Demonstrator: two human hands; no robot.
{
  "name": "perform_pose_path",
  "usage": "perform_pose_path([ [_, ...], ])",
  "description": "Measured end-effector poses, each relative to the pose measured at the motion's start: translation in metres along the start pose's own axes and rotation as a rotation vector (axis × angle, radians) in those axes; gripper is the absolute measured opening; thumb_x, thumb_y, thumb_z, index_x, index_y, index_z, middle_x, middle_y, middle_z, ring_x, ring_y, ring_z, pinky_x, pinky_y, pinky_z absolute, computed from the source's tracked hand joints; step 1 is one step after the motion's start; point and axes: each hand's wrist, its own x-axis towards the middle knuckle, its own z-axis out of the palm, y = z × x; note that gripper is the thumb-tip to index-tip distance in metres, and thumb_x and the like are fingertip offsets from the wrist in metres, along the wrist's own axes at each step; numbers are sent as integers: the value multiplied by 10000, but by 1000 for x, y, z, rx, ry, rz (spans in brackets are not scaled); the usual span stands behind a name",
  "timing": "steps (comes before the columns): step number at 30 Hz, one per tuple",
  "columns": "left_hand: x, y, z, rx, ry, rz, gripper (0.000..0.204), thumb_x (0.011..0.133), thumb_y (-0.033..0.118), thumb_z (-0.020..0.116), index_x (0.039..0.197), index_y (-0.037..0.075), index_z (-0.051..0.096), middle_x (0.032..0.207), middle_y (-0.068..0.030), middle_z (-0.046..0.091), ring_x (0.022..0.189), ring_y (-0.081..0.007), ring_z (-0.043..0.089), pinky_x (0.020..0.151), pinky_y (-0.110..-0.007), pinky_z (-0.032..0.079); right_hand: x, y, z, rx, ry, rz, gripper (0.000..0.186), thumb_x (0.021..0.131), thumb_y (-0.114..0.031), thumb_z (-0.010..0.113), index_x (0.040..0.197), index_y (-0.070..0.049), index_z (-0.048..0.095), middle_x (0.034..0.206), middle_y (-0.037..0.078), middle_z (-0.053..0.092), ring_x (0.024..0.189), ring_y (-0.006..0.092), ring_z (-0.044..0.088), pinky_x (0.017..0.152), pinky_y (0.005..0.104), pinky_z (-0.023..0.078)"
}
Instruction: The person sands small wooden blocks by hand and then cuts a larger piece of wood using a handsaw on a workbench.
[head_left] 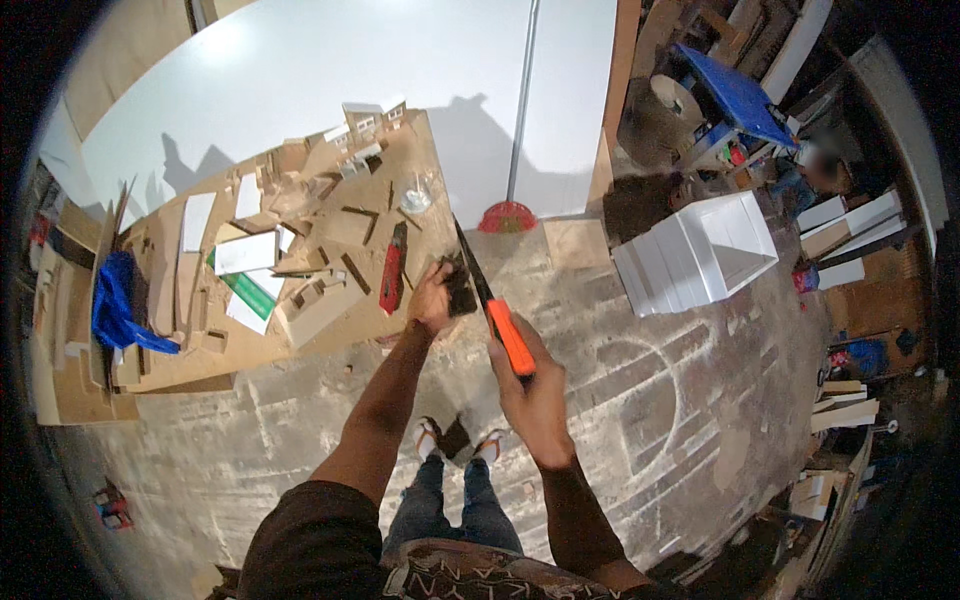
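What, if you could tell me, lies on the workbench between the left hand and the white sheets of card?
In the head view, a red utility knife lies on the workbench between the left hand and the white sheets, along with brown cardboard offcuts.

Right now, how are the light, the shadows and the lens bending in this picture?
Head view: the white wall glares at upper left; the saw and clutter throw dark shadows on it; the pole and bench edges curve toward the black rim; the right hand is slightly soft.
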Motion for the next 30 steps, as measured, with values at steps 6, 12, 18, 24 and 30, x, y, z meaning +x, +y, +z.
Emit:
perform_pose_path([
  [6, 18, -9, -17, 511, -198, 281, 395, 824, 197, 589, 1206, 116, 649, 1204, -97, 600, 1131, -320, 513, 1012, -398, 454, 44, 29, 21, -20, 12, -35, 386, 977, -179, 615, 1287, 46, 571, 1132, 230, 682, 1021, 202, 648, 890, 321, 499],
  [12, -7, 18, -13, 1714, -135, 573, 441, 811, 192, 606, 1243, 127, 656, 1325, -89, 560, 1233, -340, 489, 1079, -414, 405, 0, -8, 1, -56, 9, -10, 381, 978, -181, 607, 1283, 45, 572, 1109, 234, 682, 1005, 197, 654, 873, 318, 506],
  [18, 8, 3, 6, 1638, -172, 613, 432, 811, 179, 633, 1239, 122, 660, 1327, -87, 562, 1230, -324, 498, 1103, -408, 399, 64, 39, 22, -63, -1, -96, 389, 976, -161, 607, 1303, 46, 566, 1132, 214, 689, 985, 218, 664, 863, 326, 515],
  [24, -15, 26, -5, 1994, -75, 783, 393, 813, 212, 628, 1187, 105, 683, 1310, -65, 575, 1208, -320, 504, 1078, -395, 417, -7, -10, -7, -55, -31, -64, 426, 962, -167, 625, 1323, 44, 542, 1096, 269, 664, 1008, 271, 677, 833, 364, 522],
  [30, -2, 7, 32, 1859, -147, 702, 380, 835, 222, 585, 1186, 102, 669, 1269, -65, 594, 1206, -318, 499, 1063, -409, 425, 91, 65, 30, -123, -2, -30, 397, 970, -199, 622, 1288, 35, 571, 1181, 213, 673, 1069, 222, 651, 906, 337, 500],
])
